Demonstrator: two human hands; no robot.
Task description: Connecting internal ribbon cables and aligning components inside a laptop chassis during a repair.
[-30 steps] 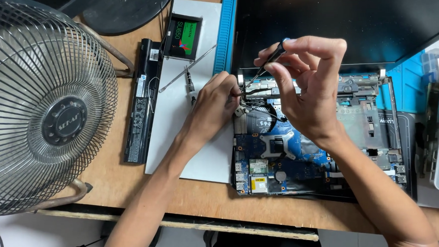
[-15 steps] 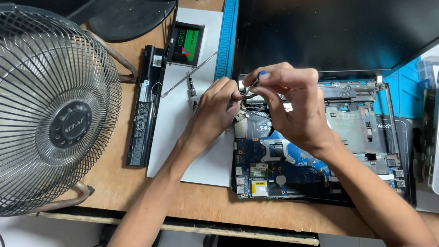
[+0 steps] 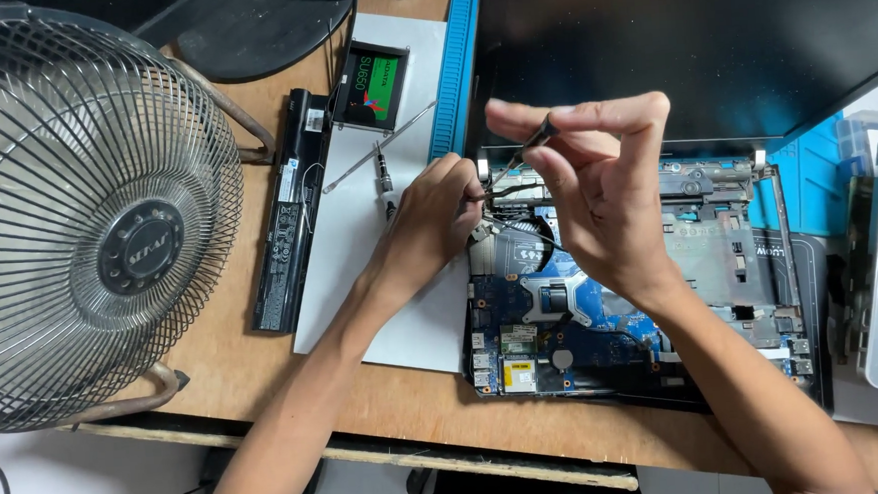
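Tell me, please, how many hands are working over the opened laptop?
2: the left hand at the board's upper left corner, the right hand raised above the laptop, pinching a thin dark tool.

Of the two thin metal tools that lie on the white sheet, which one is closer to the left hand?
The short dark screwdriver bit, which lies just beside the left hand. The long silver tool lies slanted farther up, toward the green-labelled drive.

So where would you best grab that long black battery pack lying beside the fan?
Probably across its narrow width near the middle, thumb on one long edge and fingers on the other, coming from above. The battery pack lies flat on the wooden desk, a long slim bar, with its right edge against the white sheet and open wood between it and the fan, so both long sides look reachable.
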